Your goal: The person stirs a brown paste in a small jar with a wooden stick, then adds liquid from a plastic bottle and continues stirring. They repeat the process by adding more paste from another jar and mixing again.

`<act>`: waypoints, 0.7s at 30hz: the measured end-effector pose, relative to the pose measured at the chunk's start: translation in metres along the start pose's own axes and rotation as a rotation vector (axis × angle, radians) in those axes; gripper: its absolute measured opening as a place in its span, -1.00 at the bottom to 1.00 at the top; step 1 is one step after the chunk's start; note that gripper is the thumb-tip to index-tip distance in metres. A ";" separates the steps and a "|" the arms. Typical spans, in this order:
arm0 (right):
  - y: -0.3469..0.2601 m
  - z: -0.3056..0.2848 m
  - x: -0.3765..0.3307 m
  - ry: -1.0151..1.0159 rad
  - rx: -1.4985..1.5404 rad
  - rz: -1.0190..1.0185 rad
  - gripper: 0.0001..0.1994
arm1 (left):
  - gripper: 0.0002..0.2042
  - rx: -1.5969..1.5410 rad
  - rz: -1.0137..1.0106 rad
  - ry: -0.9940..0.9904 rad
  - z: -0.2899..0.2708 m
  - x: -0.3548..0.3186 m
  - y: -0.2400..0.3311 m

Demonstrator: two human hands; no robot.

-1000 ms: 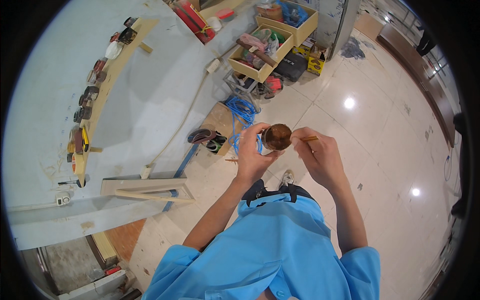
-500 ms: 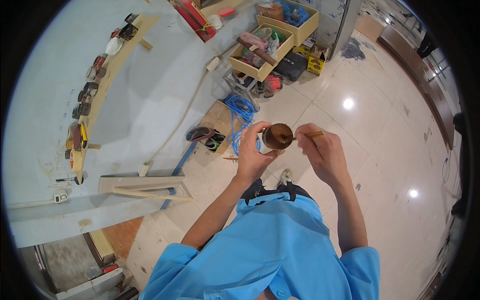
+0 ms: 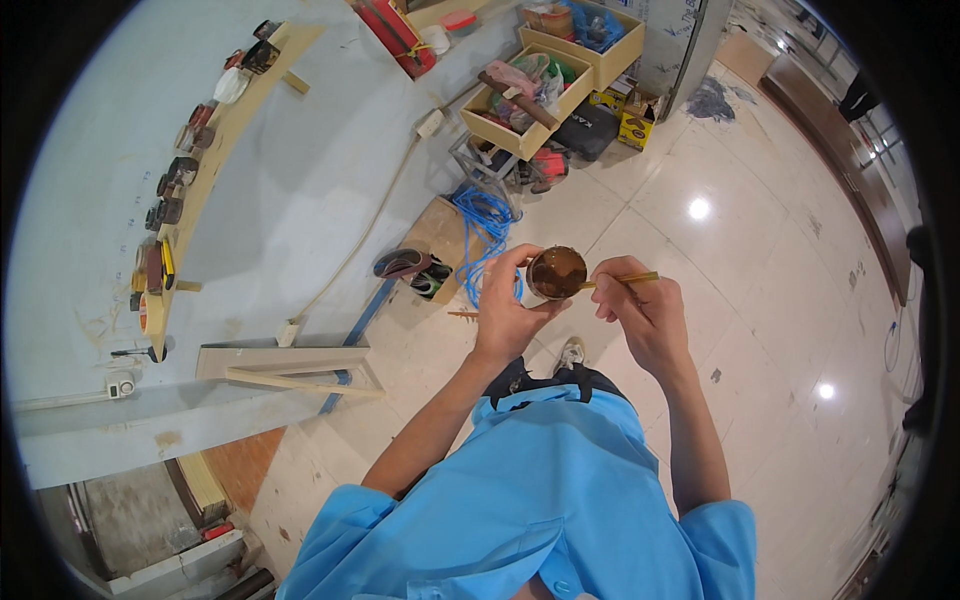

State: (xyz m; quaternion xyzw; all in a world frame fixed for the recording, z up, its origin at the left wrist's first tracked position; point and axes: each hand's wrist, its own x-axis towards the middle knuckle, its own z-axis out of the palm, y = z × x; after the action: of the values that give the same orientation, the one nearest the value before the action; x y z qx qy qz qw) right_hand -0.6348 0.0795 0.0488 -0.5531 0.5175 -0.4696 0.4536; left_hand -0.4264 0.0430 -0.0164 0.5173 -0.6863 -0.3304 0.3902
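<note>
My left hand (image 3: pixel 503 312) is closed round a small round cup (image 3: pixel 540 291) of dark brown liquid, thumb and fingers on its sides. Its open top faces up toward me. Just to the right, my right hand (image 3: pixel 648 315) pinches a thin yellowish stick (image 3: pixel 647 277) between thumb and fingers. One end of the stick reaches the cup's right rim, and the other sticks out past my fingers to the right. Whether that inner end carries bristles or dips into the liquid is too small to tell.
A wall shelf (image 3: pixel 222 120) at the left bears several tape rolls and small tools. Ahead stand wooden drawers (image 3: pixel 497 133) full of bags, a cardboard box (image 3: pixel 437 235) and a coil of blue hose (image 3: pixel 485 222). A white board (image 3: pixel 280 364) leans at the lower left.
The stick now lies lower at the cup's right rim, and my right hand has shifted slightly. More of the liquid's surface shows. My left hand stays almost in place with the cup.
</note>
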 end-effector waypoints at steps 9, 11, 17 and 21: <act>0.010 0.007 -0.002 0.066 0.130 0.008 -0.83 | -0.25 0.018 0.024 -0.037 -0.001 0.003 -0.005; 0.010 0.008 -0.001 0.127 0.080 -0.083 -0.83 | -0.25 0.051 0.024 -0.026 -0.002 0.003 -0.005; 0.011 0.008 -0.001 0.059 0.202 -0.038 -0.85 | -0.24 0.072 0.028 -0.033 -0.005 0.006 -0.005; 0.014 0.007 0.000 0.029 0.044 -0.037 -0.84 | -0.23 0.038 0.061 -0.054 -0.004 0.009 -0.006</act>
State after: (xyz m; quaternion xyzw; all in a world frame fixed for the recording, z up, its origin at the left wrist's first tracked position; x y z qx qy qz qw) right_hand -0.6301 0.0787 0.0340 -0.5456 0.5033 -0.4972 0.4493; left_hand -0.4214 0.0328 -0.0180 0.4942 -0.7184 -0.3190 0.3714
